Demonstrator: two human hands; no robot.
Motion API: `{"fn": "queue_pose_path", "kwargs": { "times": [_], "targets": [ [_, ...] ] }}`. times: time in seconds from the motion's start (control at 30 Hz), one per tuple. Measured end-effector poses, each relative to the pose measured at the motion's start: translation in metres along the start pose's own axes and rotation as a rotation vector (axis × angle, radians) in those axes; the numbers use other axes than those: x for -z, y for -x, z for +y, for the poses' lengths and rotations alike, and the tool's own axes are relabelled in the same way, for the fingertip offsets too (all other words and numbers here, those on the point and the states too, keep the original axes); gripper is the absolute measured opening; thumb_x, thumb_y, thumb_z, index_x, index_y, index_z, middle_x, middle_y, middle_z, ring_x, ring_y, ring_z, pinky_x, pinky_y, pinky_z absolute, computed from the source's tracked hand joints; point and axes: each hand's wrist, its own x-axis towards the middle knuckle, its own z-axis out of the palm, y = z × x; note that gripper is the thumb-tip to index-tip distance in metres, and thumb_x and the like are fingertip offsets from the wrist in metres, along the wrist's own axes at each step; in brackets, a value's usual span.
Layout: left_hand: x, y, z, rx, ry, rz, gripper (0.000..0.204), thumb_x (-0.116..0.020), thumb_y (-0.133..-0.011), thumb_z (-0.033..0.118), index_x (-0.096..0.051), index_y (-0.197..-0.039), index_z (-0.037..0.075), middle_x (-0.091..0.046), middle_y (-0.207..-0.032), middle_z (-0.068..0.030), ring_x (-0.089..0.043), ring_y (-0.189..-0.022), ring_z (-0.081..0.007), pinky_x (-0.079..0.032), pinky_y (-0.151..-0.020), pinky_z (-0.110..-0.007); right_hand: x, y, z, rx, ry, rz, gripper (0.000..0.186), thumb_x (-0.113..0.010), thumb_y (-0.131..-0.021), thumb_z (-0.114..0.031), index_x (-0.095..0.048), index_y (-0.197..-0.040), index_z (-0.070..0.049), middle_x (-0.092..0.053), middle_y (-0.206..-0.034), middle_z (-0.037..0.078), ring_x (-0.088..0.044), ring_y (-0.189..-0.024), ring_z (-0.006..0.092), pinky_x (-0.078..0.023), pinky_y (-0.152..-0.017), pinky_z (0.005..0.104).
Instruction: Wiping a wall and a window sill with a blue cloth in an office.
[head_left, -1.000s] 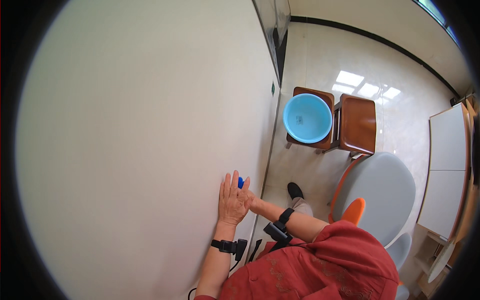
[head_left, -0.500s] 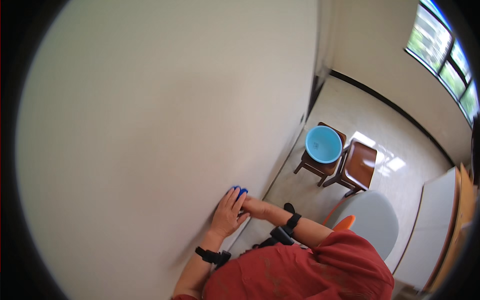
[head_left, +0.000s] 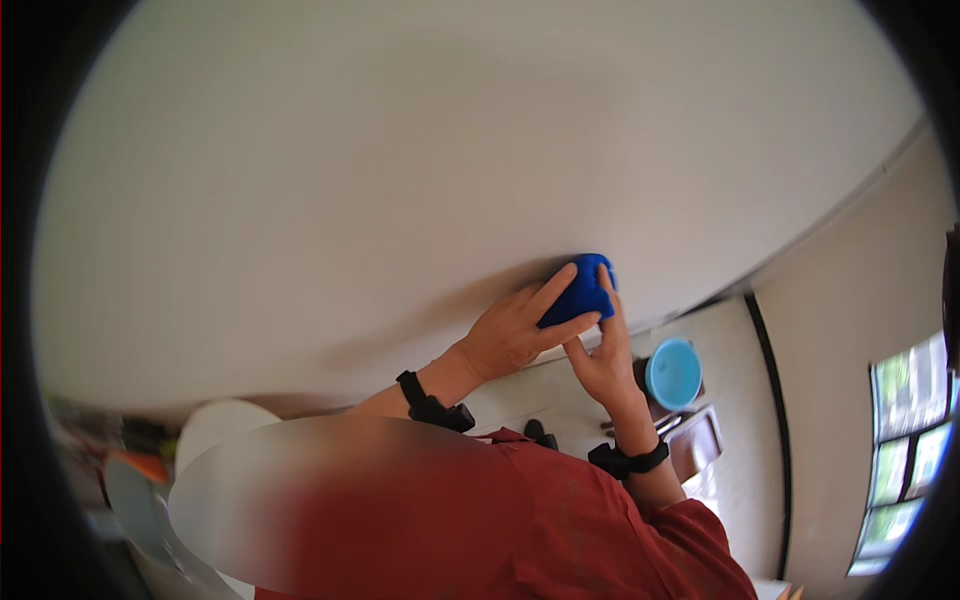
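A blue folded cloth (head_left: 582, 296) is held between both hands, close against the large pale wall panel (head_left: 400, 180). My left hand (head_left: 510, 332) grips it from the left, with fingers and thumb spread along its side. From the right and below, my right hand (head_left: 604, 360) closes on the same cloth, a finger reaching up over its edge. Black bands circle both wrists. Whether the cloth touches the panel at this moment, I cannot tell.
Beyond my right hand, a light blue basin (head_left: 674, 373) rests on a dark wooden stool. Another brown stool (head_left: 694, 442) stands beside it. A window (head_left: 905, 450) is at the far right. Grey and white chairs (head_left: 225, 428) are at the lower left.
The view has swung round, and the basin now appears lower. The cloth, mostly covered by my hands before, now shows as a thicker folded bundle between them.
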Motion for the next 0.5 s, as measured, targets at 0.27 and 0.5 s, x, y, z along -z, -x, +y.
{"fn": "queue_pose_path", "kwargs": {
  "times": [0.27, 0.5],
  "targets": [
    [0.018, -0.008, -0.008, -0.075, -0.337, 0.169, 0.038, -0.061, -0.084, 0.019, -0.059, -0.12, 0.031, -0.047, -0.136, -0.0027, -0.041, -0.127, -0.0254, -0.039, -0.101, -0.046, 0.001, -0.03, 0.006, 0.247, 0.208, 0.106, 0.063, -0.075, -0.068, -0.002, -0.054, -0.127, -0.002, -0.042, -0.131, 0.026, -0.049, -0.114, 0.041, -0.044, -0.094, 0.0442],
    [0.024, 0.0, -0.022, 0.059, -0.639, 0.095, 0.035, -0.059, -0.085, 0.024, -0.06, -0.119, 0.025, -0.045, -0.139, -0.0008, -0.04, -0.129, -0.0245, -0.027, -0.109, -0.052, 0.011, -0.069, 0.015, 0.483, 0.292, 0.096, 0.043, -0.071, -0.069, -0.002, -0.065, -0.112, -0.004, -0.048, -0.122, 0.025, -0.053, -0.1, 0.0373, -0.046, -0.083, 0.0427]
  ]
}}
